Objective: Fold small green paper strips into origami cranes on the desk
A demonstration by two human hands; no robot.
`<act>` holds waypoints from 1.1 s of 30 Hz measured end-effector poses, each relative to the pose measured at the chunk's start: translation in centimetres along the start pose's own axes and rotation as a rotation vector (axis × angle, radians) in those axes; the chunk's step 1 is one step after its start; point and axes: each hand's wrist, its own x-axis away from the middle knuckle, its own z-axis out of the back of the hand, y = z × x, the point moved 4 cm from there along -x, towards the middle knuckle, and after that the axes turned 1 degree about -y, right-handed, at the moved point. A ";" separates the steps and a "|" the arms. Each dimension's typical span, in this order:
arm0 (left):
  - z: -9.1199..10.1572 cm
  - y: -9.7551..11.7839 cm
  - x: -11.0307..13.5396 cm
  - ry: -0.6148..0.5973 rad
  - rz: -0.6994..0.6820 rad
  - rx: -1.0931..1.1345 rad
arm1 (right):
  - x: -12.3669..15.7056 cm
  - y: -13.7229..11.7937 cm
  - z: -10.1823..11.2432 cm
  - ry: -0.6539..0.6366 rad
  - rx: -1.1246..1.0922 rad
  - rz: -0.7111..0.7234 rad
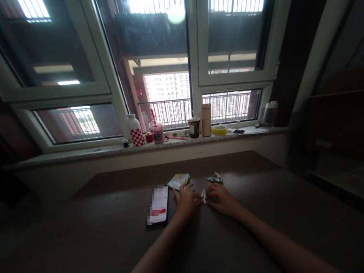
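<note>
Both my hands rest on the dark brown table (256,227) and meet over a small folded piece of patterned paper (203,195). My left hand (186,203) pinches its left side with closed fingers. My right hand (220,200) presses and pinches its right side, fingers curled. A stack of square patterned paper sheets (178,181) lies just beyond my left hand. A finished folded paper figure (215,178) sits beyond my right hand. A phone (158,205) with a lit screen lies flat to the left of my left hand.
A stone window sill (93,151) runs behind the table with a red-checked white bottle (135,131), a pink drink cup (156,132), a dark cup (194,127), a tall tan flask (206,120), a yellow tape roll (219,130) and a kettle (270,112). Dark furniture stands at right.
</note>
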 end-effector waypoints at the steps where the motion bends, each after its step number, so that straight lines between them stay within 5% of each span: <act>1: -0.1 0.0 0.0 0.005 -0.001 -0.002 | 0.0 0.0 0.0 -0.003 0.001 -0.001; 26: -0.1 0.5 0.0 0.038 0.057 0.041 | -0.1 -0.7 0.3 -0.004 0.106 -0.035; 33: -0.3 0.2 -0.5 0.010 0.148 0.050 | -0.3 1.3 -0.9 0.009 -0.020 -0.293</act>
